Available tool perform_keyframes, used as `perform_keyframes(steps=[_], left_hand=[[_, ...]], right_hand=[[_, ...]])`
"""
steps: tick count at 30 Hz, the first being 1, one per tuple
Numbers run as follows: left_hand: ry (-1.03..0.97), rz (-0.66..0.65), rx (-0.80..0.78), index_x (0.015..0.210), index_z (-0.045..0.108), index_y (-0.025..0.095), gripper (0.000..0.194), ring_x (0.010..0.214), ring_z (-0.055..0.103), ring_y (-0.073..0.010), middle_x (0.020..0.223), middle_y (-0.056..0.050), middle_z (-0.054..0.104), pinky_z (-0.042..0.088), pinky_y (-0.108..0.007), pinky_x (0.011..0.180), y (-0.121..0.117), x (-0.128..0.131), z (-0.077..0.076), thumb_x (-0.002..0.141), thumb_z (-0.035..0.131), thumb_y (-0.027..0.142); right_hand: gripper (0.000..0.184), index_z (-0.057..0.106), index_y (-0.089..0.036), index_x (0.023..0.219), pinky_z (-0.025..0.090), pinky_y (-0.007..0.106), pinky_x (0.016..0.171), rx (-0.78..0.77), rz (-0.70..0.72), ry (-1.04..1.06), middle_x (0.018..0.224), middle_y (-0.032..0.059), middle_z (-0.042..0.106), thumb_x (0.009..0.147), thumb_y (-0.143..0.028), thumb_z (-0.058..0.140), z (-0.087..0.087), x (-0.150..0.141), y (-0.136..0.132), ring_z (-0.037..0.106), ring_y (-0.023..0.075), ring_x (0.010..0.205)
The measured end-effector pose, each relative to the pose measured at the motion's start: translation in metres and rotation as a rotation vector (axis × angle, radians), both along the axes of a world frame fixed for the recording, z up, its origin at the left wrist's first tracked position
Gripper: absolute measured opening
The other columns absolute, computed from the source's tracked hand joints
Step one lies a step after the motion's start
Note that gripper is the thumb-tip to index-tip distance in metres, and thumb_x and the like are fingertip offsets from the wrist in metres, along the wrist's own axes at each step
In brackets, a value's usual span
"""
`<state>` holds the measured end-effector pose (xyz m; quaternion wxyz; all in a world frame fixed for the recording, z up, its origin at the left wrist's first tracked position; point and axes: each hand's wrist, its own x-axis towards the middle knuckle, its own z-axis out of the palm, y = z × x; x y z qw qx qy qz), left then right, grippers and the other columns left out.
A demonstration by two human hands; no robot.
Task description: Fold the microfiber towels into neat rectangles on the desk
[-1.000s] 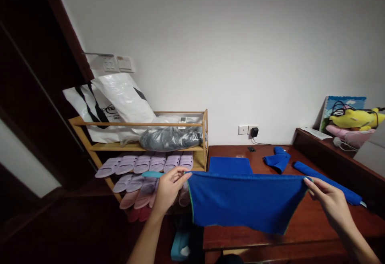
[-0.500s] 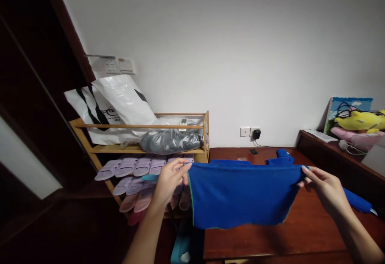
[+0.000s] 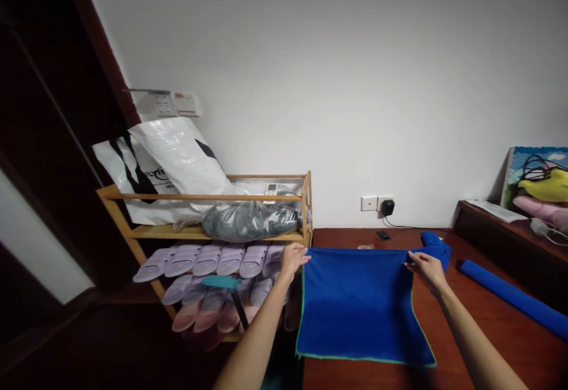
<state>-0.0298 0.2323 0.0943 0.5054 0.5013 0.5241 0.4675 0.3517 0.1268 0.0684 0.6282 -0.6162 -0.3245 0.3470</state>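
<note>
A blue cloth (image 3: 359,307) with green edging is stretched between my two hands over the red-brown table. My left hand (image 3: 293,260) pinches its far left corner, beside the shoe rack. At the far right corner, my right hand (image 3: 426,267) pinches the same edge. The near edge of the cloth hangs down close to the table's front, and I cannot tell whether it touches the wood. Another piece of blue cloth (image 3: 437,249) lies bunched just beyond my right hand. Further right, a rolled blue cloth (image 3: 510,295) rests on the table (image 3: 461,342).
Left of the table stands a wooden shoe rack (image 3: 204,198) with several slippers (image 3: 219,258), white bags (image 3: 177,156) and a plastic-wrapped bundle (image 3: 252,219). A black plug (image 3: 387,207) sits in the wall socket. A raised ledge (image 3: 483,215) holds a yellow plush toy (image 3: 545,189).
Both hands have moved closer together and farther over the table, the right one shifting left. The cloth now spreads lower toward the table's front. The view has turned slightly.
</note>
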Motion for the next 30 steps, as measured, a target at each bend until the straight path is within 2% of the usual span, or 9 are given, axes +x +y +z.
perform_keyframes(steps=[4, 9, 11, 13, 16, 18, 21, 24, 30], left_hand=[[0.129, 0.008, 0.008, 0.095, 0.06, 0.012, 0.019, 0.067, 0.063, -0.0111, 0.082, 0.0, 0.065, 0.055, -0.027, 0.062, 0.023, 0.014, -0.027, 0.09, 0.056, 0.03], [0.335, -0.047, 0.119, 0.111, 0.058, 0.013, 0.025, 0.093, 0.064, -0.0197, 0.105, -0.009, 0.065, 0.052, -0.038, 0.082, 0.038, 0.026, -0.045, 0.09, 0.055, 0.025], [0.414, -0.099, 0.194, 0.122, 0.054, 0.016, 0.036, 0.116, 0.054, -0.0239, 0.124, -0.014, 0.058, 0.044, -0.039, 0.096, 0.033, 0.031, -0.052, 0.086, 0.056, 0.018], [0.472, -0.174, 0.271, 0.131, 0.048, 0.022, 0.052, 0.134, 0.033, -0.0236, 0.144, -0.011, 0.04, 0.032, -0.038, 0.107, 0.02, 0.036, -0.066, 0.081, 0.056, 0.013], [0.775, -0.376, 0.409, 0.142, 0.033, 0.029, 0.06, 0.14, 0.012, -0.0224, 0.154, -0.003, 0.013, 0.017, -0.044, 0.112, -0.007, 0.041, -0.098, 0.084, 0.049, 0.02], [1.075, -0.473, 0.458, 0.145, 0.023, 0.029, 0.055, 0.141, 0.009, -0.0222, 0.154, -0.002, 0.012, 0.014, -0.05, 0.112, -0.023, 0.041, -0.121, 0.092, 0.037, 0.032], [1.24, -0.471, 0.48, 0.146, 0.021, 0.029, 0.053, 0.141, 0.01, -0.0226, 0.154, -0.003, 0.015, 0.013, -0.052, 0.112, -0.038, 0.039, -0.141, 0.095, 0.025, 0.044], [1.237, -0.466, 0.486, 0.146, 0.021, 0.029, 0.054, 0.141, 0.01, -0.023, 0.154, -0.003, 0.015, 0.013, -0.053, 0.112, -0.053, 0.037, -0.143, 0.095, 0.025, 0.047], [1.187, -0.416, 0.526, 0.146, 0.017, 0.032, 0.055, 0.141, 0.011, -0.0238, 0.153, -0.001, 0.016, 0.014, -0.052, 0.113, -0.105, 0.025, -0.151, 0.095, 0.023, 0.05]], right_hand=[[0.049, 0.056, -0.016, 0.059, 0.057, 0.031, 0.061, 0.004, -0.014, -0.027, 0.054, 0.0019, 0.059, 0.043, -0.059, 0.075, -0.027, 0.003, 0.024, 0.067, 0.0229, 0.062], [0.054, 0.059, -0.015, 0.066, 0.057, 0.035, 0.068, -0.021, -0.029, -0.144, 0.061, 0.0055, 0.063, 0.049, -0.066, 0.066, -0.051, 0.011, 0.053, 0.068, 0.0251, 0.067], [0.059, 0.062, -0.014, 0.08, 0.056, 0.038, 0.074, -0.037, -0.021, -0.232, 0.078, 0.0111, 0.068, 0.055, -0.068, 0.06, -0.061, 0.008, 0.061, 0.068, 0.0278, 0.081], [0.068, 0.062, -0.014, 0.101, 0.05, 0.043, 0.088, -0.047, -0.001, -0.348, 0.109, 0.0161, 0.065, 0.06, -0.067, 0.056, -0.075, -0.002, 0.06, 0.061, 0.0307, 0.104], [0.071, 0.056, -0.022, 0.121, 0.033, 0.047, 0.106, -0.052, 0.091, -0.52, 0.138, 0.0114, 0.046, 0.064, -0.064, 0.057, -0.106, -0.028, 0.042, 0.042, 0.0295, 0.127], [0.066, 0.054, -0.028, 0.125, 0.025, 0.046, 0.11, -0.089, 0.203, -0.713, 0.141, 0.006, 0.043, 0.069, -0.062, 0.055, -0.13, -0.043, 0.024, 0.035, 0.0264, 0.132], [0.061, 0.04, -0.031, 0.137, 0.021, 0.049, 0.111, -0.216, 0.298, -1.172, 0.148, 0.0033, 0.033, 0.084, -0.06, 0.036, -0.154, -0.051, -0.001, 0.022, 0.023, 0.138], [0.062, 0.029, -0.03, 0.143, 0.023, 0.048, 0.11, -0.263, 0.308, -1.312, 0.152, 0.004, 0.023, 0.088, -0.059, 0.029, -0.158, -0.049, -0.021, 0.017, 0.0223, 0.139], [0.062, 0.022, -0.033, 0.144, 0.024, 0.048, 0.11, -0.241, 0.332, -1.283, 0.152, 0.003, 0.021, 0.088, -0.057, 0.031, -0.154, -0.04, -0.068, 0.022, 0.0225, 0.138]])
